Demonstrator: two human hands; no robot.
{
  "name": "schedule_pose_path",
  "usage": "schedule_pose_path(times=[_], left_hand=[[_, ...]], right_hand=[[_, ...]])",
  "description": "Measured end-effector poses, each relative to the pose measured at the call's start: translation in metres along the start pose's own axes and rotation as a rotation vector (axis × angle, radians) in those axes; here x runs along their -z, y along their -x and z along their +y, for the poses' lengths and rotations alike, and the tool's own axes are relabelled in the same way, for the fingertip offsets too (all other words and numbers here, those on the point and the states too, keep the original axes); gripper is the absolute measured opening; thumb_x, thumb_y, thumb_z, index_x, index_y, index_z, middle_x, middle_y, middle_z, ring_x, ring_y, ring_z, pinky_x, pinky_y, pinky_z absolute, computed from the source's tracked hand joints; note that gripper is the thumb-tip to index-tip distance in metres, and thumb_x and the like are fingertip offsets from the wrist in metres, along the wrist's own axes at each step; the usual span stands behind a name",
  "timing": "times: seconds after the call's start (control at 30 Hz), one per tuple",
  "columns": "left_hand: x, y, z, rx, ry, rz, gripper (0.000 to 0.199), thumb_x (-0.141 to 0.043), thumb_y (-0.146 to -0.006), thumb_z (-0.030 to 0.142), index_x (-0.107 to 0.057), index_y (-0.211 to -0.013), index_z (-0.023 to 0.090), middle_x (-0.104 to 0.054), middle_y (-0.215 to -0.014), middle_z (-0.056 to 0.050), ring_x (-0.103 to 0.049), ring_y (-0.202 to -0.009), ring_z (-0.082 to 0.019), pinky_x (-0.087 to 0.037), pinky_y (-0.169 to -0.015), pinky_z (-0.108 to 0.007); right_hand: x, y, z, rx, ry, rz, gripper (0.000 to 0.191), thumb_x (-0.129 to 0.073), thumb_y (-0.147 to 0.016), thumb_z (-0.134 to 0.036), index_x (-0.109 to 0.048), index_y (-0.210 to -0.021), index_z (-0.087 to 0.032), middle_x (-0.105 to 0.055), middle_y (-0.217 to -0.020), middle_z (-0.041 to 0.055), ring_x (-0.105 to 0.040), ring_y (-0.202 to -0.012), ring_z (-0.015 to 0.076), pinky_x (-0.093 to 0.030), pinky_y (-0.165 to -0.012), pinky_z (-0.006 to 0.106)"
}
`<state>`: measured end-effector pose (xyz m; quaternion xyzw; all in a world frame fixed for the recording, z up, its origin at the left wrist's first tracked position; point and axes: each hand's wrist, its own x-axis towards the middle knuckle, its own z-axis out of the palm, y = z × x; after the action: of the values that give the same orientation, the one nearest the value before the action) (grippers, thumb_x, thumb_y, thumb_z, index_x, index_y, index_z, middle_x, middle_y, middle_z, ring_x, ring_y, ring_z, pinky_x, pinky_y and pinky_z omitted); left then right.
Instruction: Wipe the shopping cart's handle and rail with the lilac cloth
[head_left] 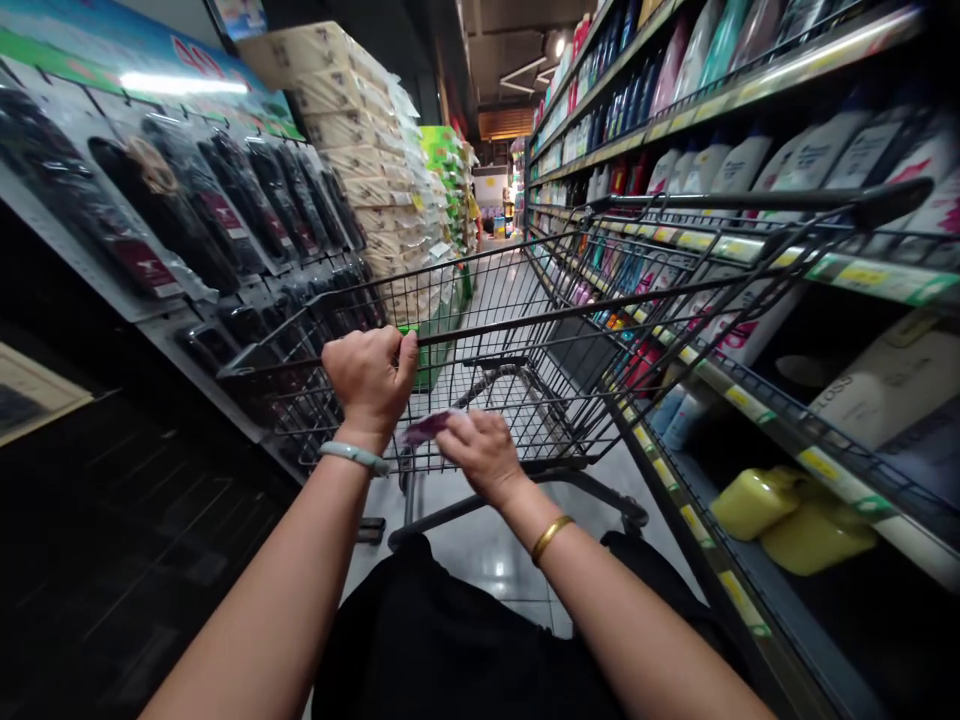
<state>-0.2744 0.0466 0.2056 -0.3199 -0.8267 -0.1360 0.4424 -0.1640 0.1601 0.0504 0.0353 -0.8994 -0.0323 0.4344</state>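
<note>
My left hand (369, 380), with a pale green bangle at its wrist, is closed over the dark top rim of a wire shopping cart (540, 319). Just below and to the right, my right hand (481, 452) has its fingers pinched on a small purple-and-white flat piece (430, 428). Blur hides whether this is paper or a packet. It shows in front of the cart's near wire side. A gold bangle circles my right wrist. Inside the cart's basket I see only wire mesh.
Shelves of bottles (739, 165) line the right side, with yellow bottles (757, 503) low down. Packaged dark items (225, 200) hang on a left rack. Beyond it rises a tall stack of beige packs (352, 120). A tiled aisle runs ahead.
</note>
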Motion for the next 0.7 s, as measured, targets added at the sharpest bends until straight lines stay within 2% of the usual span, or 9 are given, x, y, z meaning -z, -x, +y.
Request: schedule_pose_path(times=[0.07,0.1,0.2,0.27,0.4,0.47,0.57,0.63,0.7], left_hand=[[0.0,0.001,0.0,-0.001,0.01,0.021,0.048,-0.031,-0.1,0.05,-0.049,-0.065,0.022,-0.062,-0.069,-0.006,-0.053,-0.072,-0.021,-0.021,-0.068,-0.038],[0.0,0.001,0.001,0.006,0.015,0.033,0.048,-0.032,-0.1,0.049,-0.048,-0.065,0.022,-0.062,-0.069,-0.006,-0.052,-0.072,-0.021,-0.021,-0.068,-0.038],[-0.001,0.001,0.003,0.038,0.015,0.051,0.046,-0.033,-0.099,0.047,-0.047,-0.064,0.022,-0.062,-0.068,-0.006,-0.052,-0.071,-0.021,-0.021,-0.068,-0.038],[0.0,0.001,0.003,0.046,0.007,0.046,0.045,-0.034,-0.099,0.047,-0.046,-0.063,0.022,-0.061,-0.067,-0.006,-0.052,-0.071,-0.021,-0.021,-0.068,-0.037],[0.002,0.002,0.001,0.018,0.012,0.027,0.046,-0.034,-0.099,0.048,-0.044,-0.063,0.022,-0.06,-0.066,-0.005,-0.052,-0.07,-0.02,-0.023,-0.068,-0.037],[0.003,0.003,0.001,0.033,0.016,0.029,0.046,-0.034,-0.099,0.047,-0.043,-0.062,0.022,-0.059,-0.065,-0.004,-0.051,-0.07,-0.02,-0.023,-0.068,-0.037],[0.007,0.006,0.01,0.126,0.028,0.058,0.041,-0.038,-0.098,0.043,-0.046,-0.063,0.022,-0.061,-0.07,-0.005,-0.053,-0.075,-0.021,-0.026,-0.072,-0.037],[0.012,0.006,0.024,0.17,0.072,0.099,0.034,-0.042,-0.097,0.038,-0.053,-0.07,0.022,-0.067,-0.085,-0.006,-0.055,-0.086,-0.023,-0.029,-0.08,-0.038],[0.018,0.004,0.041,0.135,0.153,0.126,0.026,-0.044,-0.097,0.035,-0.061,-0.082,0.022,-0.07,-0.102,-0.006,-0.057,-0.099,-0.024,-0.029,-0.091,-0.04]], right_hand=[[0.007,-0.005,0.007,-0.079,0.022,0.08,0.018,-0.05,-0.101,-0.034,-0.066,-0.11,-0.033,-0.066,-0.125,0.0004,-0.048,-0.108,0.0222,-0.032,-0.086,0.04],[0.007,-0.005,0.007,-0.083,0.028,0.068,0.017,-0.051,-0.101,-0.034,-0.066,-0.108,-0.033,-0.066,-0.123,0.0005,-0.048,-0.107,0.0221,-0.032,-0.085,0.039],[0.0,0.003,0.001,0.038,0.03,-0.087,0.014,-0.055,-0.099,-0.03,-0.067,-0.094,-0.029,-0.069,-0.111,0.0001,-0.051,-0.095,0.02,-0.032,-0.077,0.038],[-0.001,0.004,-0.002,0.08,0.017,-0.112,0.015,-0.055,-0.099,-0.029,-0.066,-0.089,-0.028,-0.07,-0.109,-0.0006,-0.051,-0.091,0.0194,-0.032,-0.075,0.037],[0.022,-0.013,0.009,-0.076,0.005,0.133,0.016,-0.054,-0.099,-0.033,-0.067,-0.108,-0.034,-0.067,-0.122,0.001,-0.05,-0.106,0.0222,-0.033,-0.085,0.04],[0.032,-0.019,0.016,-0.174,0.008,0.219,0.016,-0.056,-0.098,-0.034,-0.068,-0.11,-0.034,-0.068,-0.118,0.0022,-0.05,-0.107,0.0232,-0.032,-0.088,0.04],[0.033,-0.017,0.016,-0.139,0.014,0.208,0.013,-0.056,-0.098,-0.032,-0.069,-0.101,-0.031,-0.07,-0.111,0.001,-0.051,-0.108,0.0222,-0.032,-0.087,0.039],[0.031,-0.017,0.014,-0.074,0.005,0.171,0.013,-0.056,-0.099,-0.03,-0.069,-0.1,-0.031,-0.07,-0.111,0.0,-0.051,-0.109,0.0213,-0.032,-0.086,0.038],[0.036,-0.023,0.018,-0.109,-0.021,0.181,0.015,-0.056,-0.098,-0.028,-0.069,-0.101,-0.032,-0.069,-0.113,0.0009,-0.051,-0.107,0.0216,-0.032,-0.086,0.038]])
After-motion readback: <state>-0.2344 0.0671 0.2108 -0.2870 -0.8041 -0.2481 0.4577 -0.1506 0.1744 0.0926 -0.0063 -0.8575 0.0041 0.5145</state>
